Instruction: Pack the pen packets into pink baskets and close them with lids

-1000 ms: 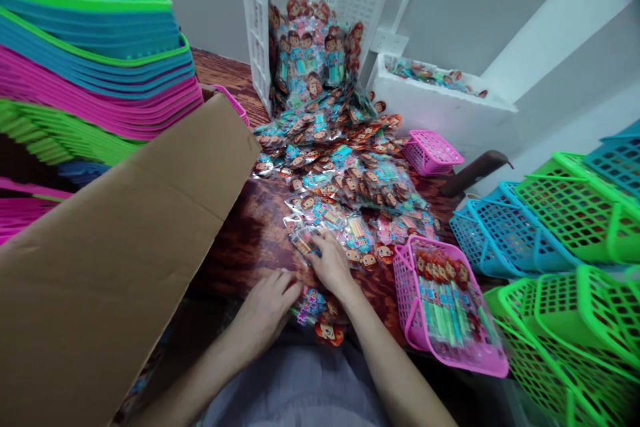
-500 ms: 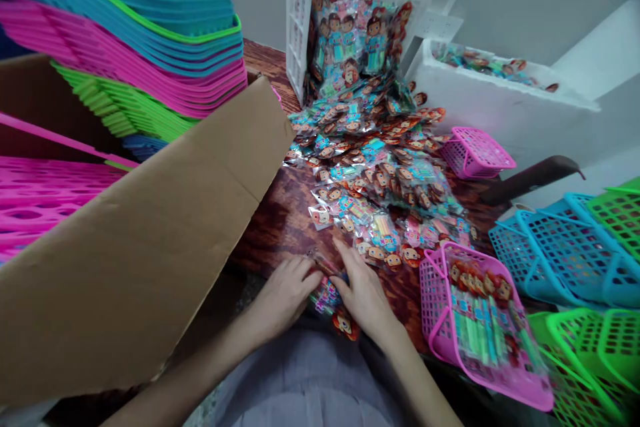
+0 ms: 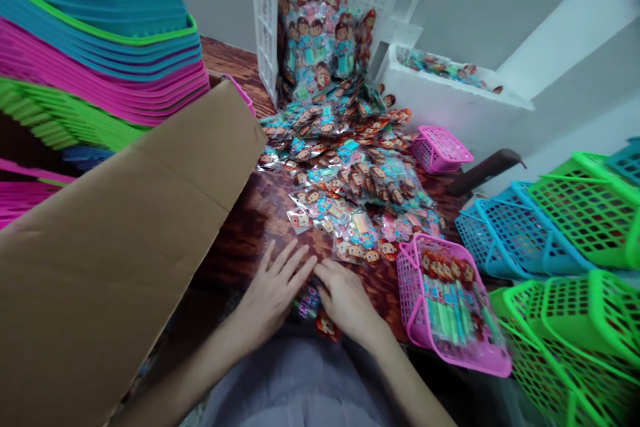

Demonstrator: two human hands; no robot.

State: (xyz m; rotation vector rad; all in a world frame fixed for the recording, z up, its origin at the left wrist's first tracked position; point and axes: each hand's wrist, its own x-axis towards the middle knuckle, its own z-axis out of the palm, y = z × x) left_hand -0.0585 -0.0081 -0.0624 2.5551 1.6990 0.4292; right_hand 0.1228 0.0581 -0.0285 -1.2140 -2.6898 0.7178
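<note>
A: Where are the two hands?
B: Both are at the near edge of the worktop [image 3: 237, 230], just beside each other. The left hand [image 3: 270, 297] lies palm down, its fingers straight and a little spread, pointing away from the person. The right hand [image 3: 347, 297] is bent, fingers curled in toward the left.

A: Is anything in them?
B: A shiny packet [image 3: 307, 302] with a red-haired cartoon head sits between them at the near edge, partly hidden. The left fingers are not closed around it. I cannot tell whether the curled right fingers grip it.

A: What lies beyond?
B: A heap of similar packets [image 3: 345, 153] spreads across the middle, running back into a white crate [image 3: 267, 33] near the far edge. A white box [image 3: 450, 103], also holding packets, stands right of the crate.

A: And at the sides?
B: At the near right corner, a pink basket [image 3: 493, 363] holds a row of packets. A smaller pink basket [image 3: 443, 149] sits toward the right edge, farther back. Along the left edge stands a cardboard box [image 3: 150, 213], with stacked baskets [image 3: 105, 87] in blue, pink and green rising behind its flap.
</note>
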